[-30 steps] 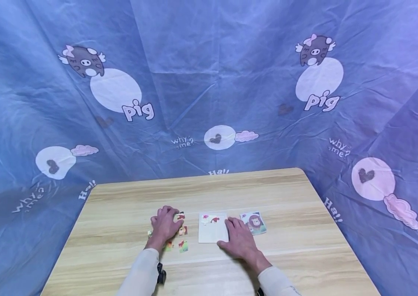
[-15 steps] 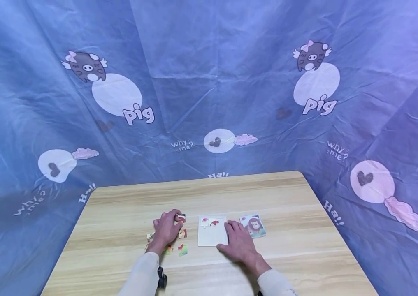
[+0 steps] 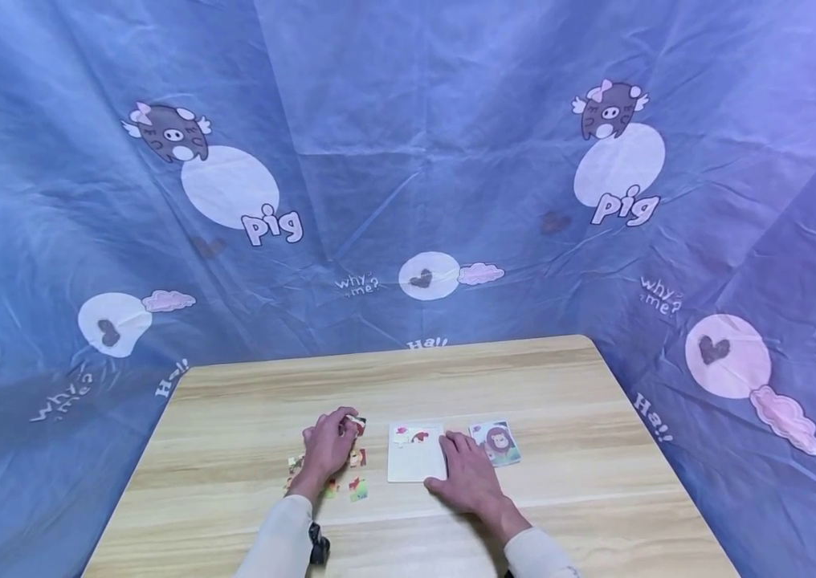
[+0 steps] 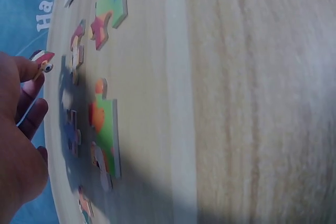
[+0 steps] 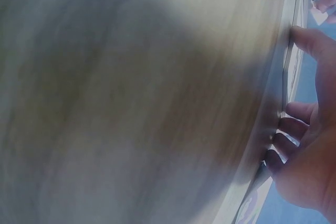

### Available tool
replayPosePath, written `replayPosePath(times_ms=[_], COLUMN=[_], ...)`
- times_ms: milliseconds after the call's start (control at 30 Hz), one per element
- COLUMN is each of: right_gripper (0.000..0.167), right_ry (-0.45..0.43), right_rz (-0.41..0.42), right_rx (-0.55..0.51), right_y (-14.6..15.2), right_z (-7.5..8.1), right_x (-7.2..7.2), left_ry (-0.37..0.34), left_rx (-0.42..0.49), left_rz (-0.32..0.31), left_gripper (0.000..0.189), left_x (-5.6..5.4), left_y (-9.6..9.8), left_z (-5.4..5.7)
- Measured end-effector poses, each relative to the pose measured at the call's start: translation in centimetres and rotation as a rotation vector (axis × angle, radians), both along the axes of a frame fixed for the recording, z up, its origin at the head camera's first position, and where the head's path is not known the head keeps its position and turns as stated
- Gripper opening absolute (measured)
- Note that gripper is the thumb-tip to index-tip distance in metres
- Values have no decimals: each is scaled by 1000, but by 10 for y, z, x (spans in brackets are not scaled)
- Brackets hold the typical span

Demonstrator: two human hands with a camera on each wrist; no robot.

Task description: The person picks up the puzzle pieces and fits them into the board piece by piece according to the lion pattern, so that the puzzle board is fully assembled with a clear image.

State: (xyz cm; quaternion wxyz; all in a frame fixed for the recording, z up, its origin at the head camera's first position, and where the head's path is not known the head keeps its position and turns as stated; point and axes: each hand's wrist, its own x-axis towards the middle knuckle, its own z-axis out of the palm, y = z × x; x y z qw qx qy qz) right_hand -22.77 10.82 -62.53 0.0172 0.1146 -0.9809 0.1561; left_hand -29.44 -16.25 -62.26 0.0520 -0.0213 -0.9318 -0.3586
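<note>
My left hand (image 3: 326, 446) pinches a jigsaw piece (image 4: 44, 62) with red and dark colours between thumb and fingertips, raised above the tabletop. Several loose jigsaw pieces lie under and beside this hand, among them a green-edged piece (image 3: 358, 489) and a piece with red on it (image 3: 357, 457); the wrist covers others in the head view. A square white puzzle board (image 3: 415, 466) lies at the middle, with two fitted pieces (image 3: 410, 436) along its far edge. My right hand (image 3: 469, 474) holds the board at its near right corner, thumb on the near edge and fingers along the right side.
A lion picture card (image 3: 499, 441) lies right of the board, partly behind my right hand. The wooden table (image 3: 567, 385) has rounded far corners. A blue printed cloth (image 3: 357, 185) hangs around its back and sides.
The left hand has lifted the red and dark jigsaw piece from the table, its fingers closing round it. The right hand stays at the board. The head view has tilted slightly.
</note>
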Motion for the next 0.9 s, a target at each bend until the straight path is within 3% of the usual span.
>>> replayPosePath(times_ms=[167, 500, 700, 900], right_gripper=[86, 85, 86, 85], right_ry=[0, -2, -5, -7], right_rz=[-3, -8, 1, 3], right_rx=[-14, -22, -16, -14], right_y=[0, -1, 1, 2], right_z=[0, 1, 0, 1], right_x=[0, 1, 1, 0], left_ry=[22, -41, -8, -14], left_rx=[34, 137, 195, 184], left_rz=[-4, -32, -44, -59], left_gripper=[21, 11, 9, 9], left_x=[0, 4, 11, 14], left_y=[2, 14, 23, 31], left_z=[3, 2, 4, 1])
